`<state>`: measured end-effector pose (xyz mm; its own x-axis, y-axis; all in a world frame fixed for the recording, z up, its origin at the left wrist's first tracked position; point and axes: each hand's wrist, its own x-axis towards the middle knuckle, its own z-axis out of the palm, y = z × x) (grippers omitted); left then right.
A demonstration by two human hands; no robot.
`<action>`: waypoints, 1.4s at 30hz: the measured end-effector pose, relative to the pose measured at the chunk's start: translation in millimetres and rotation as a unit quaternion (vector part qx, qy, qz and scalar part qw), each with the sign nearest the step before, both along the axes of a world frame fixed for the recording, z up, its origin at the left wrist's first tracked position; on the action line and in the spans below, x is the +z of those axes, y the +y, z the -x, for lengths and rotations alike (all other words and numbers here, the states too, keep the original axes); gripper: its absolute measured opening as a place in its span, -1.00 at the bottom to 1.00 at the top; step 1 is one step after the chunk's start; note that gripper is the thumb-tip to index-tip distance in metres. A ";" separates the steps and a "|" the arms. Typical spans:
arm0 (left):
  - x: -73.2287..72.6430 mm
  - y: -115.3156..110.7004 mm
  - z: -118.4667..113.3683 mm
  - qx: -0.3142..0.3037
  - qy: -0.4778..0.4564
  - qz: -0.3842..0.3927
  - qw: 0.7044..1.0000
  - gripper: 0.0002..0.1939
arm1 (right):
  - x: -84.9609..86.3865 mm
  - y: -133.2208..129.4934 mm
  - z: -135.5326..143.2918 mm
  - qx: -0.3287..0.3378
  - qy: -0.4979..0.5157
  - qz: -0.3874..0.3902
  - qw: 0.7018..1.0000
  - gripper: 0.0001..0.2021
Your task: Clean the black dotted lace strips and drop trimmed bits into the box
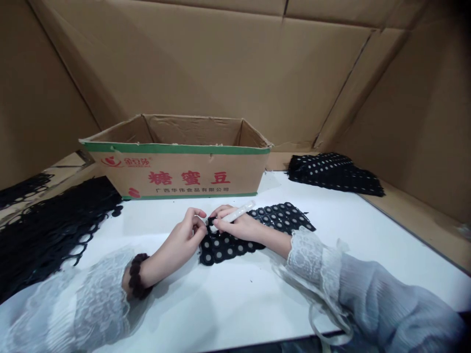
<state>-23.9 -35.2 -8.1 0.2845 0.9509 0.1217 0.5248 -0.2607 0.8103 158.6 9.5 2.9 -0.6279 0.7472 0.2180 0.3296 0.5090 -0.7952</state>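
Observation:
A black sheet (231,249) set with rows of pale round discs lies on the white table (235,309). My right hand (239,223) closes around a white pen-like tool (241,211), its tip end hidden by my fingers low over the sheet. Thumb and fingers bent together, my left hand (189,229) pinches at the left edge of the sheet. Between the two hands a small round black piece (212,224) shows, partly covered by fingertips; whether it is joined to the sheet I cannot tell.
Behind the hands stands an open cardboard box (184,169) with a green rim. Black perforated netting (55,228) lies heaped at the left. Another dotted black stack (333,171) rests at the back right. Cardboard walls (221,63) enclose the table.

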 end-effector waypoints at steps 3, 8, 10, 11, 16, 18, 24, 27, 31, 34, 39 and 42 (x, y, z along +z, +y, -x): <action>-0.7 -0.9 -0.5 0.003 -0.005 -0.004 1.000 -0.74 | -1.1 1.0 -0.9 -0.002 0.004 0.003 1.000 -0.72; -4.5 4.6 -0.4 0.019 -0.114 0.055 0.992 -0.74 | -2.0 2.8 -1.3 -0.001 0.002 -0.009 1.000 -0.72; -5.5 6.6 -0.7 0.030 -0.151 0.080 0.985 -0.72 | -1.4 3.2 -1.4 0.009 -0.011 -0.016 1.000 -0.71; -5.8 7.2 -0.9 0.038 -0.160 0.085 0.983 -0.71 | -0.9 3.3 -1.5 0.015 -0.017 -0.018 1.000 -0.70; -4.5 7.3 -1.9 0.076 -0.185 0.087 0.976 -0.68 | 2.0 0.4 -2.1 0.014 -0.020 0.005 1.000 -0.70; -3.8 7.1 -2.1 0.080 -0.202 0.088 0.972 -0.68 | 1.6 -2.2 -0.5 0.007 -0.035 -0.010 0.999 -0.73; -5.6 8.4 -1.9 0.071 -0.256 0.074 0.961 -0.69 | -6.5 -6.6 9.6 -0.082 -0.133 -0.154 0.976 -0.79; -5.6 9.0 -1.0 0.039 -0.280 0.083 0.956 -0.72 | -9.0 -4.6 11.1 -0.102 -0.145 -0.168 0.970 -0.78; -4.2 9.4 -0.3 0.008 -0.259 0.085 0.962 -0.75 | -8.7 -1.4 7.7 -0.108 -0.087 -0.128 0.982 -0.76; -3.8 8.9 -1.2 -0.017 -0.215 0.069 0.974 -0.70 | -7.7 -0.6 5.6 -0.082 -0.018 -0.095 0.992 -0.75; -1.7 7.6 -1.9 0.009 -0.087 -0.025 0.996 -0.68 | -6.6 -2.6 6.4 -0.061 0.035 -0.072 0.995 -0.75; 0.7 9.3 -0.2 0.038 -0.031 -0.052 0.997 -0.71 | -6.5 -3.3 6.9 -0.066 0.043 -0.066 0.995 -0.74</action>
<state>-23.7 -25.9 -7.4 0.2011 0.9506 0.2366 0.4967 -0.3071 0.8118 151.8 6.2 -3.6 -0.5007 0.7837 0.3676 0.3351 0.5671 -0.7524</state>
